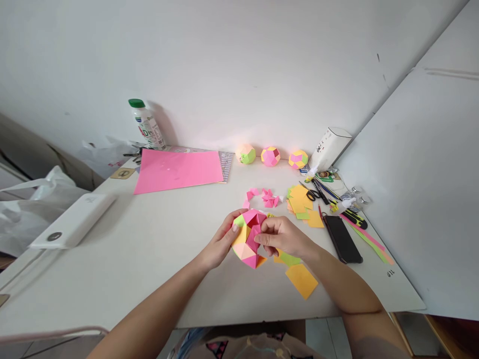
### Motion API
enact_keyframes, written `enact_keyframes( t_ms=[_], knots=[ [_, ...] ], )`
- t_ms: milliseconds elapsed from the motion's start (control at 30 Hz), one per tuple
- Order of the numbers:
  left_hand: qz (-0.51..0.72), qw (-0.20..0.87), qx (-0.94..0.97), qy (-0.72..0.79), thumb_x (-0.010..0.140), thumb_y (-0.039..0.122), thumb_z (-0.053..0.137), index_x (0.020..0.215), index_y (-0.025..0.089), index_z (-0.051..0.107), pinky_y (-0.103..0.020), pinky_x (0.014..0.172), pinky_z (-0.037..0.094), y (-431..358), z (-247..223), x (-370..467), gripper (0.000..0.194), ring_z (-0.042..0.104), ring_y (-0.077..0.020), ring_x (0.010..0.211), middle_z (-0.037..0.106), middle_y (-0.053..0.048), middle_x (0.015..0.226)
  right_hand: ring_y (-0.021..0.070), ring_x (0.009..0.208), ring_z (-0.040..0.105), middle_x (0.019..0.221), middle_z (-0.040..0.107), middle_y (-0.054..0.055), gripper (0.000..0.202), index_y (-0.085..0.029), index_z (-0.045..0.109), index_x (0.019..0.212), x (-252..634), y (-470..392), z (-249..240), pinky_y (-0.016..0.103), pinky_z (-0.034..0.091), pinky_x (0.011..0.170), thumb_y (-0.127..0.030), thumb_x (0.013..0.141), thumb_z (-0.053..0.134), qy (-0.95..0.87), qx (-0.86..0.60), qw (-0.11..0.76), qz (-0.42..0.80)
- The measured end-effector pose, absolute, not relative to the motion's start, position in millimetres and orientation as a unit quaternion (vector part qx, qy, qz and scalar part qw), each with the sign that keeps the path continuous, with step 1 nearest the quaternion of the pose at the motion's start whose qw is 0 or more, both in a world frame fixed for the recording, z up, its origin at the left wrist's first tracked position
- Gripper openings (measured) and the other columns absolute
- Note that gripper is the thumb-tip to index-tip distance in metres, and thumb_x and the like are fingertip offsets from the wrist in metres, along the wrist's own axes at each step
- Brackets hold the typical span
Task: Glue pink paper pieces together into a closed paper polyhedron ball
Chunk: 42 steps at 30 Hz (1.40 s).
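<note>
The left hand [220, 244] cupped the left side of a partly assembled paper polyhedron [249, 238], fingers curled closed against it. The right hand [282, 237] pinched a pink module on its top right. The polyhedron was held just above the white table [130, 249], near its front edge. Loose orange squares [301, 280] lay beside it; three finished balls [270, 156] stood by the wall.

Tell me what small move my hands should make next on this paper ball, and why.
Probably press the pink flap under your right hand into the half-built paper ball while your left hand steadies it. Both hands grip the ball above the table, and the right fingertips pinch a pink unit at its open top. More folded pink pieces lie just beyond.
</note>
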<state>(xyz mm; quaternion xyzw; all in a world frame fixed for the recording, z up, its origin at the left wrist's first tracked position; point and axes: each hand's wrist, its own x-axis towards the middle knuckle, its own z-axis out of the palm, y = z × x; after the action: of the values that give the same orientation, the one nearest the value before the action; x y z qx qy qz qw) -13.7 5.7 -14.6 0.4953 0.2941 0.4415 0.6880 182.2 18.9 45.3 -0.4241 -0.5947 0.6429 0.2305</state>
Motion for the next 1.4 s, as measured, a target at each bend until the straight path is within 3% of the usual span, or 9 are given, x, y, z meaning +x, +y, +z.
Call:
enact_keyframes(
  t_ms=[500, 733, 1133, 1400],
  knots=[
    [0.421, 0.677, 0.514, 0.316, 0.09, 0.053, 0.047, 0.135, 0.024, 0.033, -0.036, 0.08, 0.05, 5.0, -12.0, -13.7, 0.055, 0.059, -0.0256, 0.101, 0.057, -0.011, 0.12, 0.0089, 0.039, 0.056, 0.047, 0.061, -0.001, 0.03, -0.013, 0.063, 0.073, 178.9, 14.9, 49.1, 0.017, 0.037, 0.036, -0.042, 0.077, 0.07, -0.592, -0.417, 0.233, 0.649],
    [0.425, 0.65, 0.533, 0.336, 0.089, 0.051, 0.049, 0.131, 0.025, 0.033, -0.036, 0.078, 0.051, 3.7, -8.1, -13.5, 0.052, 0.06, -0.0221, 0.094, 0.056, -0.009, 0.115, 0.0082, 0.038, 0.054, 0.046, 0.061, -0.002, 0.03, -0.013, 0.064, 0.072, 174.1, 11.1, 48.5, 0.017, 0.035, 0.035, -0.042, 0.078, 0.069, -0.584, -0.41, 0.256, 0.652],
    [0.442, 0.604, 0.554, 0.365, 0.086, 0.052, 0.053, 0.13, 0.023, 0.032, -0.034, 0.077, 0.051, 1.2, -3.3, -11.8, 0.057, 0.058, -0.0199, 0.092, 0.054, -0.008, 0.115, 0.0072, 0.04, 0.05, 0.046, 0.056, -0.003, 0.031, -0.015, 0.058, 0.068, 169.9, 8.0, 45.3, 0.019, 0.034, 0.04, -0.043, 0.078, 0.068, -0.57, -0.427, 0.285, 0.641],
    [0.441, 0.608, 0.548, 0.369, 0.085, 0.051, 0.056, 0.132, 0.023, 0.03, -0.034, 0.077, 0.051, 0.5, -3.7, -10.4, 0.06, 0.059, -0.0206, 0.09, 0.058, -0.009, 0.111, 0.0054, 0.042, 0.038, 0.047, 0.045, -0.006, 0.033, -0.016, 0.058, 0.065, 167.1, 10.5, 41.5, 0.021, 0.029, 0.042, -0.044, 0.074, 0.071, -0.559, -0.434, 0.301, 0.64]
  ],
)
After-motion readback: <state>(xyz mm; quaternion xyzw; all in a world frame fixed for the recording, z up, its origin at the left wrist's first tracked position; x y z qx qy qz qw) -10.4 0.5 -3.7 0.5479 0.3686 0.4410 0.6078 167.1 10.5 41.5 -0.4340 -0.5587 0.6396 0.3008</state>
